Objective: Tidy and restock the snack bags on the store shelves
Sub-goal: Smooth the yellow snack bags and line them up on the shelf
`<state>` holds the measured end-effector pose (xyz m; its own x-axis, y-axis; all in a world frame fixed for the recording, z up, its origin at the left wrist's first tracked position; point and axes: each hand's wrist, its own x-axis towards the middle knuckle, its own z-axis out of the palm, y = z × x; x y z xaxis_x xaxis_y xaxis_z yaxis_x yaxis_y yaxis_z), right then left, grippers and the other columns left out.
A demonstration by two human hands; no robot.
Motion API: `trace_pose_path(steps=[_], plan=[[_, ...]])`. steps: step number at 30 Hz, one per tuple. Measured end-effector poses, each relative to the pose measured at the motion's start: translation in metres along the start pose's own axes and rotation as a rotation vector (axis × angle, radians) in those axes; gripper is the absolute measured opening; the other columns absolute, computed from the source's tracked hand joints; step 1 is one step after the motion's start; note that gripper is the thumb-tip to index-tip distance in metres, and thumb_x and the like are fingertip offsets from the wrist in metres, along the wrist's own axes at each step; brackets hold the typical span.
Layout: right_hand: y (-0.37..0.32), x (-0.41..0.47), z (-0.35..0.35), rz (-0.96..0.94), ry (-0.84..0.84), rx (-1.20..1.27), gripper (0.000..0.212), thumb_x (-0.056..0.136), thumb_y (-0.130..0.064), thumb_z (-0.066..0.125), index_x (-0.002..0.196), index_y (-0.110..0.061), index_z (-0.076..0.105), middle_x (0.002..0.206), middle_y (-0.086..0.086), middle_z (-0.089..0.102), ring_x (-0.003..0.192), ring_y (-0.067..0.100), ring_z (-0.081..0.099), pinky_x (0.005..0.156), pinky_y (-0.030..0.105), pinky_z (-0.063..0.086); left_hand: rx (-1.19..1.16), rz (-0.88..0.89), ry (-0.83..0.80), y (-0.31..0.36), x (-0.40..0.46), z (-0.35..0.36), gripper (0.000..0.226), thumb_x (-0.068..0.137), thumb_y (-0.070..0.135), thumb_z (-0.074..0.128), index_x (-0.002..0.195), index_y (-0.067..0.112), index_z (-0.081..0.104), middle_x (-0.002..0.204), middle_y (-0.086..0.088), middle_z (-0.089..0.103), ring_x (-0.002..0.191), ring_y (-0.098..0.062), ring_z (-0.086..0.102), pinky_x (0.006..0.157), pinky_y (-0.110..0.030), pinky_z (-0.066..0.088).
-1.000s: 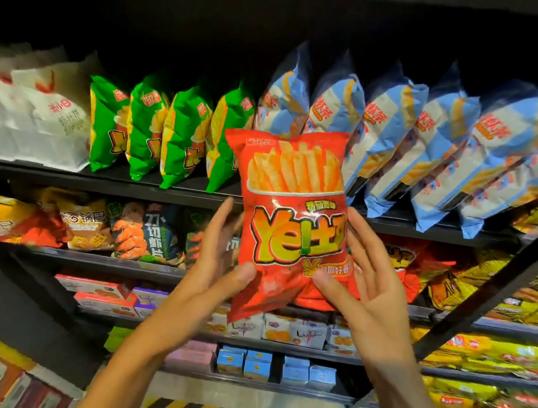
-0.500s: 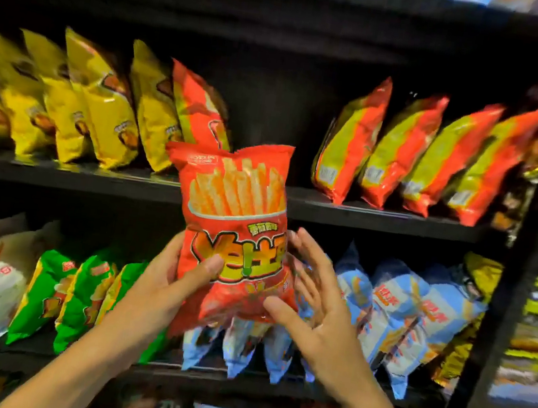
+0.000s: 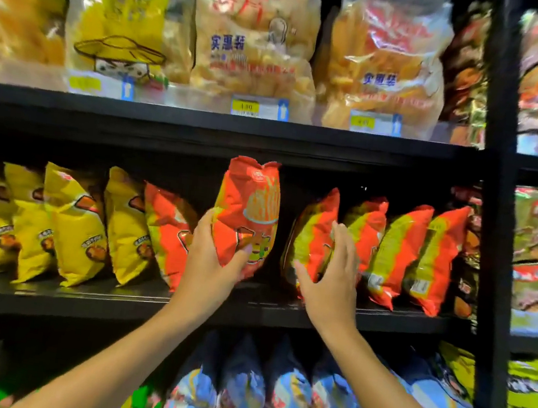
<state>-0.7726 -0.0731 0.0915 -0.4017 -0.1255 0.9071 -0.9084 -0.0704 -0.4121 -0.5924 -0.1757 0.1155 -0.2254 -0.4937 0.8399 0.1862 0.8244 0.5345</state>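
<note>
We reach both forearms up to the middle shelf (image 3: 280,312). Our left hand (image 3: 215,258) grips the fries bag (image 3: 247,214) low on its left side, thumb across the front, holding it upright in the gap between the rows. Our right hand (image 3: 330,274), fingers straight, presses flat against the nearest red-green bag (image 3: 310,241). The fries bag's print is too blurred to read. A price tag (image 3: 245,107) above reads "4.00".
</note>
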Motion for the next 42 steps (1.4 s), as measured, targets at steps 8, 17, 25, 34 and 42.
trace_pose_path(steps=[8,17,25,34,42], plan=[[0.009,0.005,0.015,-0.017,-0.060,-0.140,0.096,0.087,-0.039,0.078,0.162,-0.033,0.018,0.170,-0.013,0.007,0.158,0.013,0.011,0.123,0.037,0.031,0.315,-0.106,-0.075,-0.030,0.020,0.047,0.086,0.087,0.027,0.077,0.155,0.017,0.025,0.141,-0.009,0.031,0.130,-0.034,0.034,0.109,-0.041,0.029],[0.010,0.003,0.014,-0.006,-0.068,-0.176,0.074,0.095,-0.030,0.070,0.158,-0.038,0.033,0.167,-0.022,0.012,0.153,0.008,0.021,0.103,0.032,0.048,0.277,-0.320,-0.288,-0.041,0.038,0.059,0.079,0.090,0.050,0.064,0.151,0.017,0.026,0.140,-0.011,0.043,0.132,-0.034,0.045,0.110,-0.046,0.039],[0.014,0.003,0.015,0.015,-0.059,-0.169,0.080,0.088,-0.042,0.077,0.157,-0.036,0.035,0.165,-0.021,0.015,0.149,0.008,0.026,0.093,0.033,0.053,0.312,-0.426,-0.302,-0.036,0.034,0.098,0.089,0.097,0.035,0.063,0.156,0.005,0.004,0.152,-0.019,0.026,0.141,-0.040,0.034,0.114,-0.052,0.035],[0.019,0.001,0.017,0.033,-0.053,-0.127,0.075,0.091,-0.026,0.076,0.153,-0.043,0.038,0.156,-0.028,0.022,0.123,0.011,0.054,0.070,0.029,0.058,0.353,-0.370,-0.278,-0.041,0.042,0.092,0.078,0.100,0.027,0.060,0.154,0.008,0.007,0.145,-0.018,0.030,0.136,-0.039,0.038,0.108,-0.048,0.041],[0.021,-0.001,0.016,0.008,-0.037,-0.111,0.069,0.091,-0.025,0.074,0.149,-0.043,0.044,0.149,-0.030,0.029,0.118,0.012,0.058,0.065,0.026,0.055,0.346,-0.329,-0.288,-0.041,0.043,0.093,0.075,0.100,0.021,0.057,0.153,0.009,0.006,0.146,-0.021,0.032,0.135,-0.040,0.040,0.110,-0.052,0.041]])
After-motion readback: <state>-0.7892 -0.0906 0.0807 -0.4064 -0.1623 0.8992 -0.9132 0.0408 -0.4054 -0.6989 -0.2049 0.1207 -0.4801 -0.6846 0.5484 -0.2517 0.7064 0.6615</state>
